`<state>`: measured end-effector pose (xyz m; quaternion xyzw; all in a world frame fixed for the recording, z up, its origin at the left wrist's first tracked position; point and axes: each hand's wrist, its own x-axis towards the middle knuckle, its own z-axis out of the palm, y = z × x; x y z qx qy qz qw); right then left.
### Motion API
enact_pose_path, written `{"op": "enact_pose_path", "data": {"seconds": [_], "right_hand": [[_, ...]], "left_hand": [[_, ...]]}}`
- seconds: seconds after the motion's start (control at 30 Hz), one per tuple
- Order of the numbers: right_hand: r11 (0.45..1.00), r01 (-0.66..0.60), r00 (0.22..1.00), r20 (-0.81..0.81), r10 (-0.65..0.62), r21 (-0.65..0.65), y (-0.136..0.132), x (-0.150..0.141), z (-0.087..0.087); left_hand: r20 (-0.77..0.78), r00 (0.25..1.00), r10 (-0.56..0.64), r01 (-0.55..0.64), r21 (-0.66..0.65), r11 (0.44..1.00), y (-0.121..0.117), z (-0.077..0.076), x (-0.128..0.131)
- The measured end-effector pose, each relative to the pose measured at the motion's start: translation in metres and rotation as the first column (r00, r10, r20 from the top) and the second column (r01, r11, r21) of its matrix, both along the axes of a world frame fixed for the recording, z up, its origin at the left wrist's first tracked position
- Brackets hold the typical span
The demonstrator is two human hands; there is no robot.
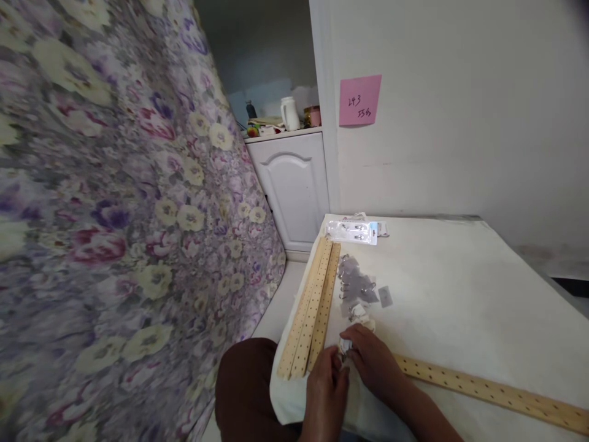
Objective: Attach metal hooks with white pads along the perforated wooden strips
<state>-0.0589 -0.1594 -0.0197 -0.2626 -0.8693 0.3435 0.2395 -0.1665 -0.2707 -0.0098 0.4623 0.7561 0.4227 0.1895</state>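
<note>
My left hand [326, 385] and my right hand [370, 357] meet at the near edge of the table, fingers closed on a small white piece with a metal part [345, 345]. Fingers hide much of it, so its exact kind is unclear. Just beyond lie several white pieces [361, 314] with metal bits. Farther up is a cluster of greyish see-through squares with small metal hooks [354, 282]; one separate square [385, 296] lies to the right. Perforated wooden strips [306, 313] lie side by side left of my hands. Another perforated strip [488, 388] runs rightward from behind my right forearm.
A clear plastic package [352, 232] lies at the far left of the white-covered table [451, 282]. A floral curtain [138, 233] hangs to the left. Behind are a white cabinet [294, 184] with a white jug [289, 114] and a pink note [359, 100] on the wall.
</note>
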Motion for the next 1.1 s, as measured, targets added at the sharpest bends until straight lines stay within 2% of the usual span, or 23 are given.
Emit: {"op": "enact_pose_path", "data": {"seconds": [0.27,0.5,0.83,1.1], "right_hand": [[1.000,0.005,1.000,-0.001,-0.005,0.027,-0.001,0.000,0.002],[0.999,0.006,1.000,0.022,-0.006,0.035,-0.002,0.001,0.006],[0.999,0.039,0.999,-0.018,-0.039,0.018,-0.004,0.001,0.003],[0.999,0.033,0.999,0.002,-0.033,-0.028,-0.001,-0.001,0.008]], "left_hand": [[-0.081,0.995,-0.052,0.053,0.015,0.998,-0.006,-0.002,-0.001],[-0.150,0.984,-0.093,0.089,-0.030,0.996,-0.010,-0.008,-0.003],[-0.175,0.979,-0.100,0.112,0.060,0.992,-0.006,-0.014,-0.004],[-0.223,0.966,-0.128,0.130,-0.007,0.992,-0.004,-0.013,-0.007]]}}
